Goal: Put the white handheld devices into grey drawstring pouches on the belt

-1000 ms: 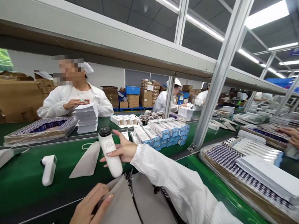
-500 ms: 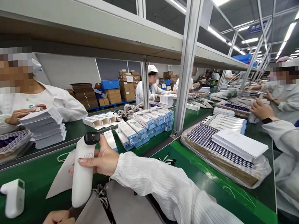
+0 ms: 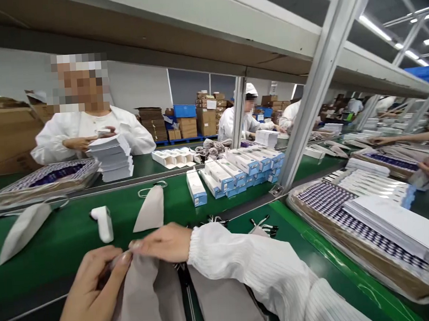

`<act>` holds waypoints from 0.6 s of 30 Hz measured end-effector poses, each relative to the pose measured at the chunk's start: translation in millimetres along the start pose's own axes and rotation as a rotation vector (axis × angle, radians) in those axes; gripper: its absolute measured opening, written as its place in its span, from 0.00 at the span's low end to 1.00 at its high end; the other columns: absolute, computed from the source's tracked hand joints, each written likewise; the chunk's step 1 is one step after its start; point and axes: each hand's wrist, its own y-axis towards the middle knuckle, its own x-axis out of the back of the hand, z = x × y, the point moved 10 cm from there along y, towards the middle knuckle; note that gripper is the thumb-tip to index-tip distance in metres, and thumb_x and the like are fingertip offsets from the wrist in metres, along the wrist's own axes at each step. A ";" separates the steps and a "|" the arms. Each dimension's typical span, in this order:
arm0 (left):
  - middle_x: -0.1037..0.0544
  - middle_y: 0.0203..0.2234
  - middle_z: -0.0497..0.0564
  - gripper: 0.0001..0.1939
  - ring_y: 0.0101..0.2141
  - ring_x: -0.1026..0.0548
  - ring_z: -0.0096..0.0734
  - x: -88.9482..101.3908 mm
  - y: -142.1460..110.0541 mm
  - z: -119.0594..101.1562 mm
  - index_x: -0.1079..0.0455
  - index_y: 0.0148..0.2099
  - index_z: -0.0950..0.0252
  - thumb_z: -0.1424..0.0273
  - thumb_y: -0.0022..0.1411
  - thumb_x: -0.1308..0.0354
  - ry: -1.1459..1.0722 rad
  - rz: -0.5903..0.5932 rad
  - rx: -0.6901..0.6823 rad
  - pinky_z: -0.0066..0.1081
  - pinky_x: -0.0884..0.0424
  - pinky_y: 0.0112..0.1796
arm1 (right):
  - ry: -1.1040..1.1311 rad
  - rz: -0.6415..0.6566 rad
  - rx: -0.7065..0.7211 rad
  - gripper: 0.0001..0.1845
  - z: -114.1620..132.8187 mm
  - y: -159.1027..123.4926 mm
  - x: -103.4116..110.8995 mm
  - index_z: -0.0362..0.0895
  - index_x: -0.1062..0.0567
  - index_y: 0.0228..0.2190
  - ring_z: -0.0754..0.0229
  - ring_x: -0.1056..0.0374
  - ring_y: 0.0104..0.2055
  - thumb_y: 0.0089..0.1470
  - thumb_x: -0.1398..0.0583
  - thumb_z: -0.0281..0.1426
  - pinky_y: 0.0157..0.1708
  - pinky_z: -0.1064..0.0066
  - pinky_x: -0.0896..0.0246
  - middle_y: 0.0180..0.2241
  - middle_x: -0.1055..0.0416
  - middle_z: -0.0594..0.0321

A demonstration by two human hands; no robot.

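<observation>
My left hand [image 3: 93,291] pinches the top edge of a grey drawstring pouch [image 3: 137,298] that hangs down toward me. My right hand [image 3: 165,243] grips the same edge from the other side, its fingertips close to my left thumb. What is inside the pouch is hidden. Under my right forearm lie more grey pouches [image 3: 223,300] with dark cords. Beyond my hands, a white handheld thermometer [image 3: 104,225] lies on the green belt. To its right is a grey pouch with loops [image 3: 150,210], and another filled-looking pouch [image 3: 26,229] lies farther left.
Blue-and-white boxes [image 3: 244,166] are stacked beyond the belt, beside a metal post [image 3: 315,86]. At right is a tray of small checkered-looking items [image 3: 322,197] with white booklets [image 3: 396,222] on top. A co-worker [image 3: 92,134] sits across, behind stacked papers [image 3: 114,159]. A shelf [image 3: 192,31] hangs overhead.
The thermometer held in my right hand is out of sight. That hand has come down to the pouch edge beside my left hand. My view has turned left.
</observation>
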 end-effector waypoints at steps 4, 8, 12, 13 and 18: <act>0.42 0.17 0.43 0.15 0.14 0.46 0.24 -26.1 -17.9 7.2 0.40 0.33 0.58 0.54 0.56 0.59 -0.332 0.373 0.415 0.24 0.48 0.13 | -0.387 -0.505 0.035 0.20 -6.7 -11.8 89.2 0.44 0.30 0.36 0.66 0.39 0.27 0.49 0.50 0.44 0.31 0.76 0.46 0.22 0.35 0.65; 0.54 0.15 0.41 0.16 0.15 0.58 0.20 -41.1 -33.0 -14.5 0.40 0.28 0.61 0.56 0.58 0.58 -0.708 0.572 0.493 0.22 0.58 0.14 | -0.354 -0.690 -0.144 0.20 -43.5 -17.2 142.2 0.40 0.29 0.28 0.65 0.38 0.24 0.51 0.52 0.42 0.30 0.75 0.46 0.18 0.36 0.65; 0.51 0.16 0.41 0.13 0.16 0.52 0.19 -22.2 -16.3 -14.9 0.40 0.32 0.61 0.58 0.59 0.56 -0.831 0.296 0.394 0.21 0.50 0.16 | 0.075 -0.045 -0.009 0.21 -33.6 4.1 33.2 0.43 0.31 0.35 0.66 0.36 0.24 0.40 0.42 0.42 0.28 0.76 0.43 0.19 0.34 0.70; 0.49 0.16 0.42 0.13 0.17 0.49 0.20 -17.5 -14.1 -16.3 0.40 0.33 0.62 0.58 0.59 0.57 -0.813 0.249 0.342 0.21 0.46 0.17 | 0.123 0.065 0.017 0.25 -24.7 1.7 1.7 0.43 0.31 0.36 0.66 0.36 0.25 0.33 0.37 0.40 0.28 0.76 0.42 0.21 0.33 0.70; 0.39 0.19 0.45 0.11 0.23 0.37 0.25 -3.8 -20.0 -44.7 0.37 0.33 0.62 0.62 0.60 0.56 -0.434 0.232 -0.032 0.25 0.38 0.25 | 0.316 -0.033 0.006 0.28 -2.6 -3.8 -36.5 0.44 0.34 0.35 0.63 0.35 0.31 0.26 0.34 0.34 0.30 0.72 0.40 0.30 0.32 0.66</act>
